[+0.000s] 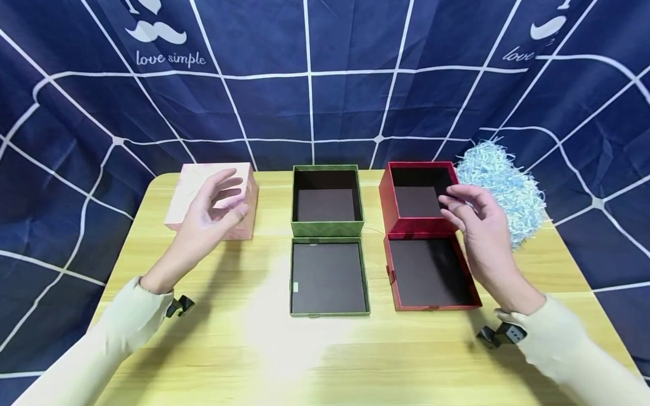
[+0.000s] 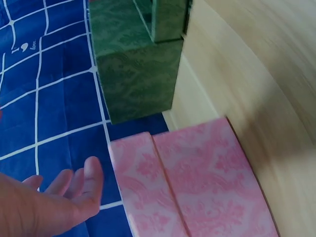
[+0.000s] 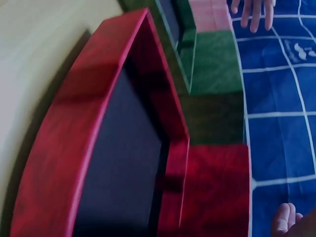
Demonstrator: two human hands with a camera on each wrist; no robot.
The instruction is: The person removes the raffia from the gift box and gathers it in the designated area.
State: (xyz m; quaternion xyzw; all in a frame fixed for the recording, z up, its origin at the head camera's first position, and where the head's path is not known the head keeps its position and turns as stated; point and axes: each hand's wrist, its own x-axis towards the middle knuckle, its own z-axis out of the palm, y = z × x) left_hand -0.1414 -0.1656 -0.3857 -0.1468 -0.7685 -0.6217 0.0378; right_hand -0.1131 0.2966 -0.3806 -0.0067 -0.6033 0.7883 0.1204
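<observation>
My left hand hovers over a closed pink patterned box at the back left, fingers bent loosely and holding nothing. In the left wrist view, that hand appears beside the pink box, apart from it. My right hand is raised at the right edge of an uncovered red box, its fingers loosely bent around nothing. Whether its fingertips touch the box rim cannot be told. Only a few fingers of the right hand show in the right wrist view.
An uncovered green box stands at the back middle. Its green lid lies inside-up before it, and the red lid lies likewise before the red box. Pale blue shredded paper is piled at the right. Blue cloth hangs behind the wooden table.
</observation>
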